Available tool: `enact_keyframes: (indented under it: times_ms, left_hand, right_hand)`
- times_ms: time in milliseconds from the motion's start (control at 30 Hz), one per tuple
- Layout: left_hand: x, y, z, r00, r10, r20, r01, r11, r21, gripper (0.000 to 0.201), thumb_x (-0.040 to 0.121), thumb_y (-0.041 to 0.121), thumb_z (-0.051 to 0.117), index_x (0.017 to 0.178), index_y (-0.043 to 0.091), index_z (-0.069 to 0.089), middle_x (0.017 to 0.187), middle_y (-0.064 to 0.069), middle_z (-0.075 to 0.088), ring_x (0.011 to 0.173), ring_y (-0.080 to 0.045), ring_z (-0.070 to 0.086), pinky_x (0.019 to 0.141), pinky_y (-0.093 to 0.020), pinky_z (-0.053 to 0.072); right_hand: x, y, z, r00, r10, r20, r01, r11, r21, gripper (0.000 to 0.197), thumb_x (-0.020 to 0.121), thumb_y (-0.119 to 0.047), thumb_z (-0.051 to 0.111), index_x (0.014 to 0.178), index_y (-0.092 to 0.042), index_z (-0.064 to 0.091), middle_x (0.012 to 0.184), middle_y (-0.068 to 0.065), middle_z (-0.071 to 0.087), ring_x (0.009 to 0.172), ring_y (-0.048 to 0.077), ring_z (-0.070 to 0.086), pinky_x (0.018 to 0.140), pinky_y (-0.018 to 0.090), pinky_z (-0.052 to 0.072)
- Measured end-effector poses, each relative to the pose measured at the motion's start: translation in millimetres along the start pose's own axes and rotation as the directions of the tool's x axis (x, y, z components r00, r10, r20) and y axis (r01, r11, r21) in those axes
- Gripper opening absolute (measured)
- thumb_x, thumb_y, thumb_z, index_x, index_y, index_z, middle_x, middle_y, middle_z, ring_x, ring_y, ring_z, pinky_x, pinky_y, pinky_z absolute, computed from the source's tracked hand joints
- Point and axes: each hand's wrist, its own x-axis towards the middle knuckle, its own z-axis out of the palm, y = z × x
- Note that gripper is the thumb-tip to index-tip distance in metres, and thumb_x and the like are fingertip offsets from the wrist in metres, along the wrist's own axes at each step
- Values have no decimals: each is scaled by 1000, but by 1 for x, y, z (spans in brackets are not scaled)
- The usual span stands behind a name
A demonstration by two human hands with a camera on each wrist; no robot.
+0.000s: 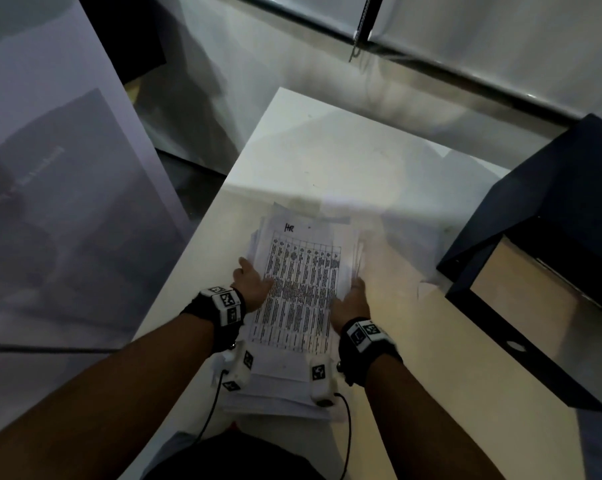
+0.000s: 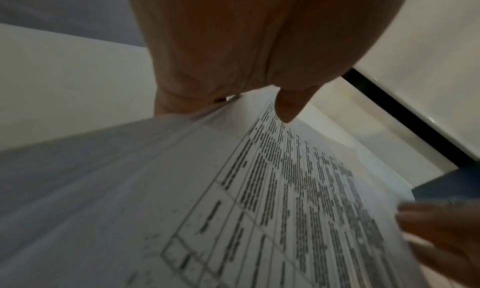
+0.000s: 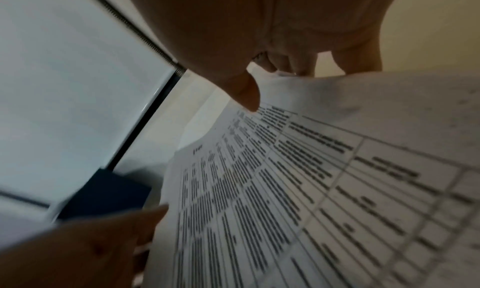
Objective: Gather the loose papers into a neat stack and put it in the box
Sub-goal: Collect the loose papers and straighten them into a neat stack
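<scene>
White tabletop (image 1: 327,150) is filling the dim view, with a stack of printed papers (image 1: 297,299) lying near its front edge and a dark blue box (image 1: 541,271) sitting open-sided to the right, just beside the stack. Both hands are flanking the stack, the left hand (image 1: 252,284) gripping its left edge with the thumb (image 2: 287,105) on top, the right hand (image 1: 353,301) gripping the right edge likewise. Sheets are poking out unevenly, so the two-sided hold is probably squaring them before the box.
</scene>
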Motion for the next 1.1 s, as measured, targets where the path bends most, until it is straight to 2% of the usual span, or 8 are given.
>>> enact_keyframes:
  times_ms: [267, 433, 567, 633, 767, 833, 1033, 1100]
  left_hand:
    - [-5, -3, -3, 992, 115, -41, -115, 993, 8, 83, 101, 30, 48, 154, 18, -15, 153, -24, 21, 135, -43, 37, 112, -48, 33]
    - [-6, -9, -8, 991, 132, -34, -131, 991, 36, 79, 102, 29, 46, 155, 20, -11, 154, -23, 21, 135, -41, 38, 111, -45, 32]
    - [-11, -8, -10, 984, 178, -6, -177, 983, 44, 82, 102, 25, 47, 154, 30, -16, 147, -22, 27, 129, -42, 43, 108, -45, 36]
    - [-10, -9, -15, 987, 162, 5, -162, 986, 40, 81, 102, 25, 46, 154, 27, -17, 152, -23, 23, 135, -41, 37, 111, -46, 31]
    - [-5, -12, -11, 999, 45, 10, -46, 994, 103, 82, 102, 33, 46, 154, 8, -12, 160, -24, 6, 145, -40, 22, 117, -43, 22]
    - [-4, -12, -5, 1000, -3, 14, 1, 993, 116, 82, 102, 34, 46, 154, 1, -8, 159, -27, 6, 145, -41, 20, 117, -43, 21]
    - [3, -8, -9, 998, -3, -59, -1, 998, -63, 74, 95, 32, 59, 150, 5, 19, 146, -21, 45, 126, -38, 51, 99, -36, 43]
    - [4, -8, -10, 998, 22, -63, -25, 999, -39, 71, 89, 34, 68, 143, 7, 32, 138, -18, 52, 119, -36, 56, 91, -36, 46]
  right_hand:
    - [10, -14, -15, 996, -93, 9, 92, 993, 73, 74, 97, -3, 45, 155, -21, 3, 161, -1, 11, 145, 24, 24, 112, 23, 17]
    - [19, -22, -18, 1000, 2, -7, -2, 1000, 9, 66, 96, -9, 45, 154, -14, 14, 158, 11, 25, 141, 31, 32, 117, 33, 26]
    - [15, -34, -15, 989, -142, 37, 138, 986, 90, 70, 97, -9, 49, 154, -23, 11, 160, 4, 18, 144, 27, 27, 115, 32, 22]
    - [14, -33, -20, 994, -106, 19, 106, 994, 19, 71, 97, -10, 46, 155, -19, 7, 162, 4, 10, 146, 27, 21, 119, 33, 18]
    - [0, -13, -19, 992, 43, 119, -15, 973, -229, 55, 97, -18, 45, 147, -6, 27, 148, 17, 40, 131, 32, 45, 108, 32, 37]
    - [-8, -4, -15, 986, 45, 159, 10, 944, -330, 60, 98, -23, 44, 149, -2, 20, 149, 18, 38, 131, 32, 45, 105, 29, 37]
    - [-10, -9, -9, 993, 65, 95, -33, 950, -309, 68, 98, -21, 44, 152, -2, 7, 153, 19, 30, 136, 33, 39, 108, 31, 35]
    - [-9, -10, -4, 996, 31, 80, -5, 953, -302, 70, 98, -18, 43, 153, -3, 2, 160, 14, 11, 144, 32, 22, 117, 32, 23]
